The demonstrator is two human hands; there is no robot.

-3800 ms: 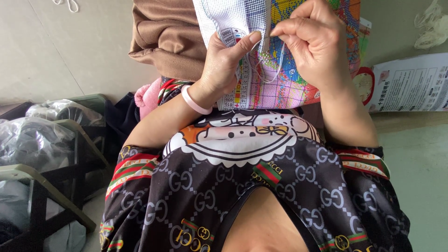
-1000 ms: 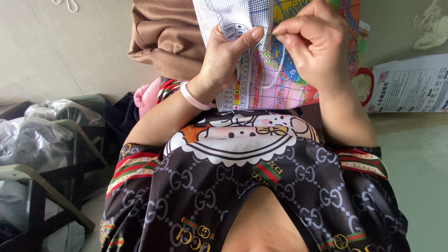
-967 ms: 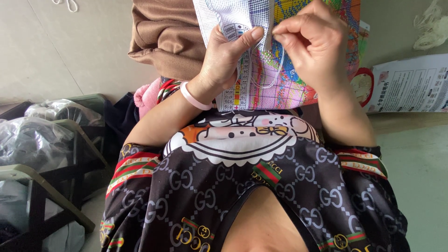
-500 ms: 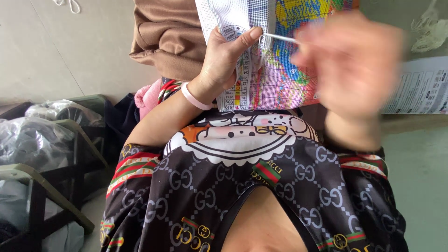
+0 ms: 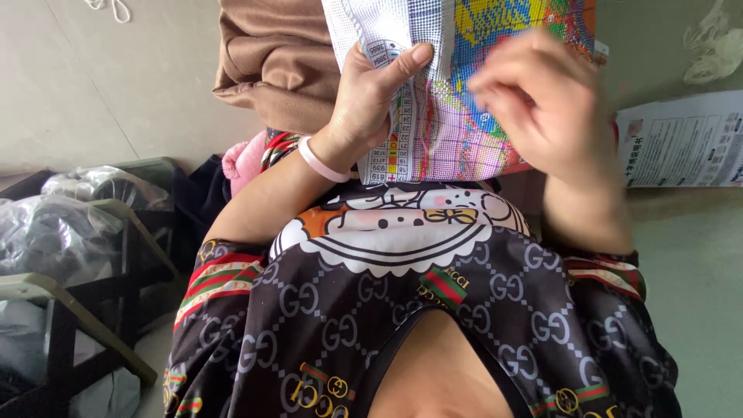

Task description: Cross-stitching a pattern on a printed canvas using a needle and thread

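Left hand [image 5: 370,97] closed on the left edge of a cross-stitch canvas [image 5: 457,77], thumb pressed flat across the front, fingers curled out of sight behind; pale pink bracelet [image 5: 321,162] around the wrist. Right hand [image 5: 534,101] blurred, in front of the right half of the canvas, fingers bent and bunched loosely together; impossible to tell whether pinching anything or whether touching the cloth. Canvas itself upright between the two hands, top edge cut by the frame, white gridded margin on the left with a strip of small coloured squares, bright yellow, blue, green and pink stitching on the rest; right portion hidden behind the blurred hand.

Just below, a dark patterned shirt [image 5: 402,310] with a cartoon print and red-green striped sleeves. Behind the canvas, upper left, a heap of brown fabric [image 5: 271,54]; beside the left forearm, a pink knitted piece [image 5: 241,159]. At right on the floor [image 5: 696,294], a printed paper sheet [image 5: 685,139], with a crumpled clear plastic bag [image 5: 712,42] beyond it. Far left, a dark metal rack [image 5: 58,340] holding bundles in clear plastic bags [image 5: 62,232], contents dark and not identifiable. White cord [image 5: 108,8] at the top left.
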